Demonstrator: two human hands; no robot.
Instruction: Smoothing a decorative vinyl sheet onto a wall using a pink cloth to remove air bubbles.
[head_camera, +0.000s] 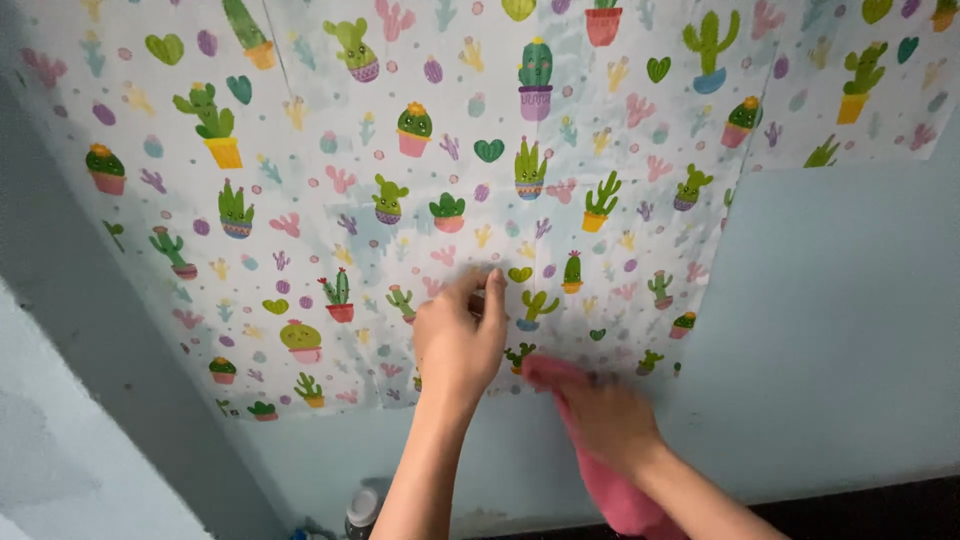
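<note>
While the cactus sheet (400, 200) sits on the blue wall (850, 300), its near edge could crease if the right hand (610, 420), clamped on a pink cloth (620, 500), rubs unevenly; left hand (460, 335) presses flat, fingers together.

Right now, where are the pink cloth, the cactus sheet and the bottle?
Pink cloth (610, 500), head view, lower fold below the wrist.
Cactus sheet (420, 190), head view, middle of the printed face.
Bottle (362, 508), head view, its cap.
</note>
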